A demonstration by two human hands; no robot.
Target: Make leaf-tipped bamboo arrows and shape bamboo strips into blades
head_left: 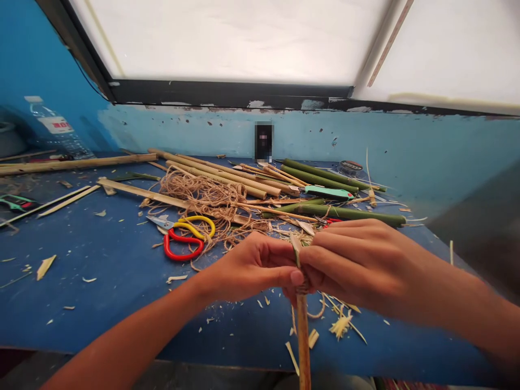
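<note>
A thin bamboo stick [303,336] stands nearly upright in front of me, its lower end running past the bottom of the view. Twine [301,288] is wound around it near the top, where a pale pointed piece [295,244] sticks up. My left hand [252,265] is closed on the stick, thumb pressed against the wrapped part. From the other side, my right hand [357,260] closes at the same spot, its fingertips partly hidden behind the stick. A loose twine end [319,313] hangs below the hands.
A tangle of twine [195,189] lies behind scissors with red and yellow handles [184,246]. Bamboo poles [227,176], green bamboo stalks [353,213] and a green-handled cutter [329,192] lie farther back. A plastic bottle [52,127] stands left. Shavings [341,326] litter the blue table [122,303].
</note>
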